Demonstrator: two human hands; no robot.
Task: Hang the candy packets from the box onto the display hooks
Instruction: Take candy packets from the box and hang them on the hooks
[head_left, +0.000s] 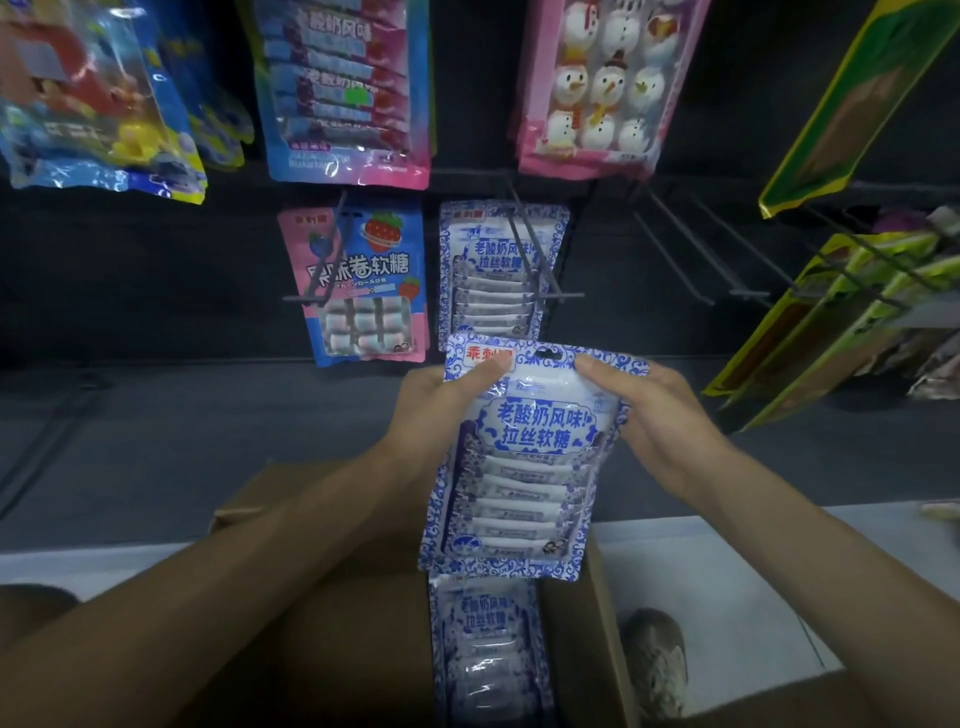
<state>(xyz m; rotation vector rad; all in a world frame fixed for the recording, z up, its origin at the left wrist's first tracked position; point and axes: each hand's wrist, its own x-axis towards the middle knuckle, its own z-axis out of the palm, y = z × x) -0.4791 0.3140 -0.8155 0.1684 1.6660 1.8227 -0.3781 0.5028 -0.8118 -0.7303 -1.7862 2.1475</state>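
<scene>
I hold a blue-and-white candy packet (524, 457) upright above the open cardboard box (587, 613). My left hand (441, 402) grips its upper left corner, thumb on the front. My right hand (649, 415) grips its upper right edge. The packet's hang hole at the top sits just below a display hook (530, 260) that carries matching blue-and-white packets (493, 275). More of the same packets (483, 649) lie in the box underneath.
A pink-and-blue packet (363, 286) hangs on the hook to the left. Bare hooks (691, 249) stick out to the right. Yellow-green packets (831, 332) hang at far right, other colourful packets along the top row. A shoe (657, 660) shows beside the box.
</scene>
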